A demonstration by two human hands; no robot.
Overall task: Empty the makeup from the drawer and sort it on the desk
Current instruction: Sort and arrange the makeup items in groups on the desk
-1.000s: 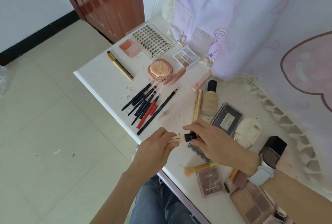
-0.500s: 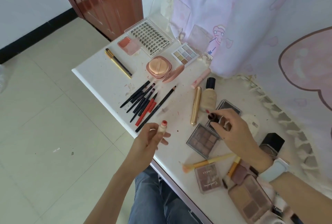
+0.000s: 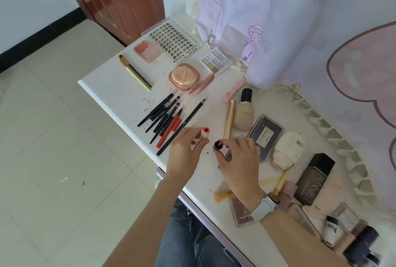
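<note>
Holding a small tube (image 3: 205,133) with a red tip, the left hand (image 3: 184,155) pinches it with the fingers curled round it. The right hand (image 3: 237,159) pinches the dark cap (image 3: 218,145), just beside the tube. The two parts are close but not touching. Both hands are over the near edge of the desk (image 3: 111,86).

Beyond the left hand lie the pencils (image 3: 165,119) in a row. Beyond the right hand lie a gold stick (image 3: 229,116) and a bottle (image 3: 243,114). A dark case (image 3: 265,134) sits just past the right hand. More makeup is piled by the right wrist. I cannot see the drawer.

What could go wrong? The red tip is bare. If the cap goes on crooked, it could smear red on the fingers or the desk. The tube is also near the edge, so a slip could drop it on the floor (image 3: 53,159).
</note>
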